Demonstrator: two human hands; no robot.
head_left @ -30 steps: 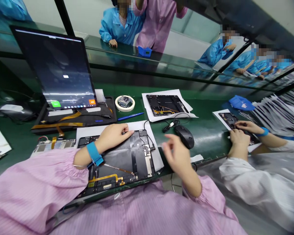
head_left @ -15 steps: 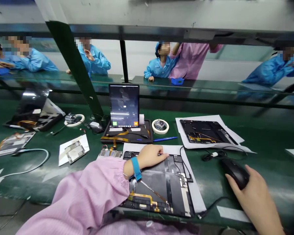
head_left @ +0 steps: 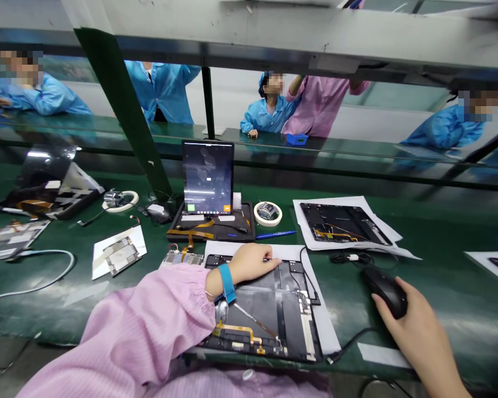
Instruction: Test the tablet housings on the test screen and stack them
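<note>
the computer mouse [head_left: 384, 291] is being gripped by the curled fingers [head_left: 400, 289] of the right hand [head_left: 415, 327], while the left hand [head_left: 255, 263] is being rested open and flat on the black tablet panel [head_left: 261, 318], lying on white paper [head_left: 321, 326] on the green table [head_left: 435, 309].

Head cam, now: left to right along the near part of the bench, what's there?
Flat metal board with orange ribbon cable → white paper sheet holding a small metal-framed board → black opened tablet chassis with gold flex cable → black plastic computer mouse → white sheet at the right edge
</note>
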